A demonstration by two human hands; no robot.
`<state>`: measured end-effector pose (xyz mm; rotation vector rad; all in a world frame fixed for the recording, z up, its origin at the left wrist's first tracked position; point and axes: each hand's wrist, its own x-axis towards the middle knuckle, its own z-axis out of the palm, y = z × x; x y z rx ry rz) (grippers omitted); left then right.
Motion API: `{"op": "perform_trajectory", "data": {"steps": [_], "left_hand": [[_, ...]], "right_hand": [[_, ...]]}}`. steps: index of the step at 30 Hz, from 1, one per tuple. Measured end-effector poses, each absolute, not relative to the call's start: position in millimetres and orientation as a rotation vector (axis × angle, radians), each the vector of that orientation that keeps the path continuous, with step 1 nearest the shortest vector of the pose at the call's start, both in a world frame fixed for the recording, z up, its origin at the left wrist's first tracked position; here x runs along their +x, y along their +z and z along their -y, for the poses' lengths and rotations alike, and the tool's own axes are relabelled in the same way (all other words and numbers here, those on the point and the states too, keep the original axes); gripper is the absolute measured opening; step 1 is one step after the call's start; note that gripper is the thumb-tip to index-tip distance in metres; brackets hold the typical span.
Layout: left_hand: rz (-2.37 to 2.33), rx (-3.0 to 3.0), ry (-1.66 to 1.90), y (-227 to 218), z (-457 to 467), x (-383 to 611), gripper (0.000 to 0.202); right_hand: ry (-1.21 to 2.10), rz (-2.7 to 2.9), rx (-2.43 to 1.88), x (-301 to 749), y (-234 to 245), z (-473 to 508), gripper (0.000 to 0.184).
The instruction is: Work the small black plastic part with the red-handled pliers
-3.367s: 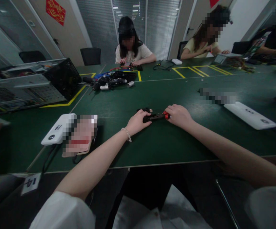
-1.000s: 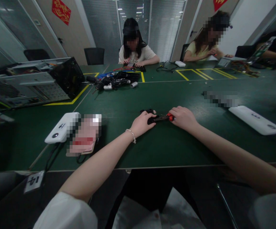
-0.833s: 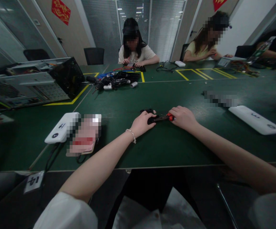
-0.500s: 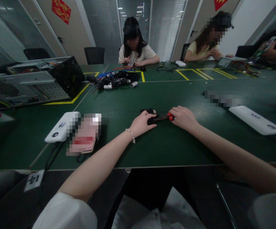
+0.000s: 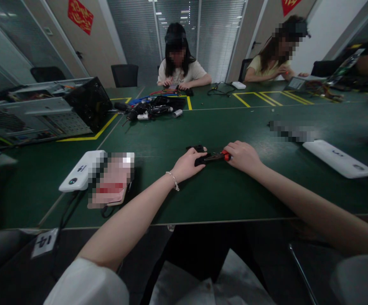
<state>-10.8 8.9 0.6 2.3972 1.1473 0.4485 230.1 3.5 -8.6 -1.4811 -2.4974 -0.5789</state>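
Note:
My right hand point(image 5: 243, 156) is closed round the red handles of a pair of pliers point(image 5: 216, 157), whose dark jaws point left. The jaws reach a small black part point(image 5: 200, 160) pinched between the thumb and fingers of my left hand point(image 5: 187, 164). Whether the jaws bite on that part I cannot tell. Just behind my left fingers another small dark piece point(image 5: 197, 148) with a pale end rests on the green table point(image 5: 222, 199).
To the left lie a white power bank point(image 5: 82, 169) and a blurred pink phone point(image 5: 114, 180). Another white power bank point(image 5: 339, 159) is at right. An opened computer case point(image 5: 44, 110), a pile of cables with a drill point(image 5: 155, 106) and people opposite point(image 5: 180, 67) are farther back.
My hands hold the same grip on the pliers and black part, almost unmoved. The whole view has shifted slightly. At the far left, another person's arm shows a little more.

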Motion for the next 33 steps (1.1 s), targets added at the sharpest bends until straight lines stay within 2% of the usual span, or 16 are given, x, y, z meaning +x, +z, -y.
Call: {"op": "perform_trajectory", "data": {"steps": [33], "left_hand": [[-1.134, 2.379, 0.522, -4.5, -10.8, -10.8, 0.044]], "right_hand": [[-0.604, 2.490, -1.490, 230.8, -9.8, -4.1, 0.018]]}}
